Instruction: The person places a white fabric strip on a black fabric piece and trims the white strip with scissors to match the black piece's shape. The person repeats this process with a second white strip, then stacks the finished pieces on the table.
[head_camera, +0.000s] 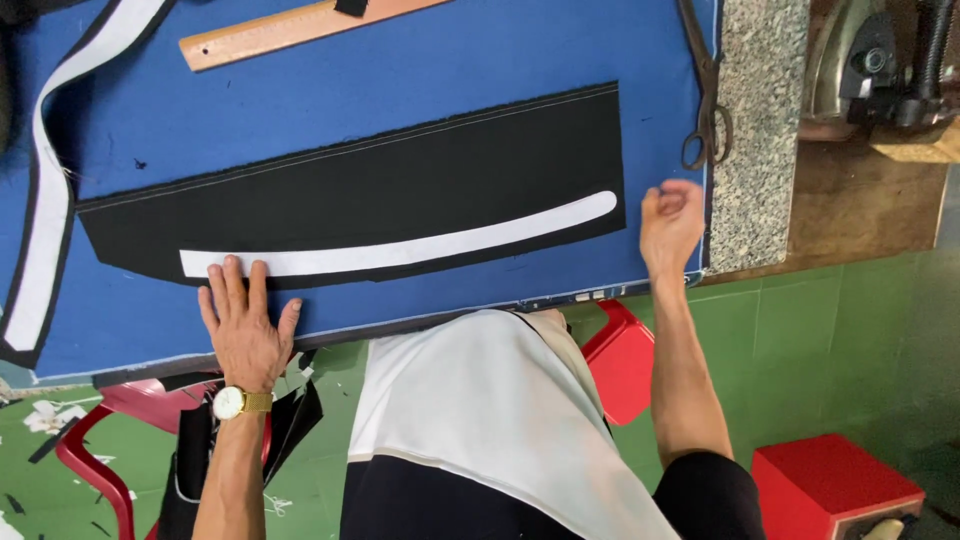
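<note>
A long black fabric piece (380, 185) lies across the blue table cover (400, 70). On its near edge rests a curved white strip (400, 250). My left hand (243, 320) lies flat, fingers spread, with the fingertips pressing the strip's left end. My right hand (670, 225) hovers just past the strip's right end near the table's right edge, fingers loosely curled, holding nothing that I can see.
A wooden ruler (290, 30) lies at the far side. Scissors (705, 90) rest by the right edge next to a granite slab (760, 130). An iron (870, 60) sits far right. A black and white band (45, 200) hangs left. Red stools (835, 485) stand below.
</note>
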